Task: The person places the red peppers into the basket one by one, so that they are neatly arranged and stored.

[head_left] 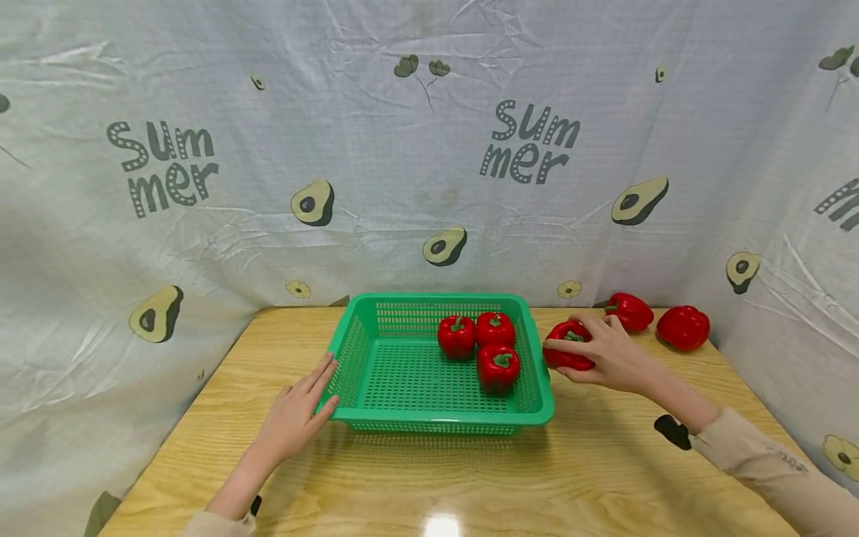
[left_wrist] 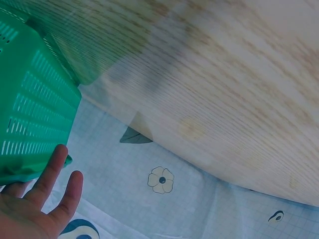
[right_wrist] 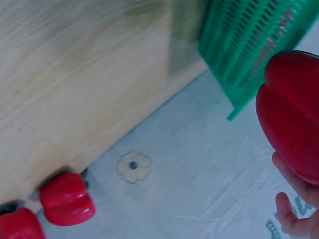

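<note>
A green slotted basket [head_left: 376, 356] stands in the middle of the wooden table and holds three red bell peppers [head_left: 495, 329]. My left hand [head_left: 298, 412] lies with straight fingers against the basket's left front corner [left_wrist: 35, 129]. Just right of the basket, my right hand [head_left: 607, 356] grips a fourth red pepper [head_left: 567, 347], which fills the right edge of the right wrist view [right_wrist: 291, 112]. Two more red peppers [head_left: 629, 310] [head_left: 683, 327] lie at the table's back right, seen too in the right wrist view [right_wrist: 67, 198].
A pale cloth printed with avocados and "Summer" [head_left: 530, 142] hangs close around the table's back and both sides. Bare wooden tabletop [head_left: 429, 477] stretches in front of the basket toward the near edge.
</note>
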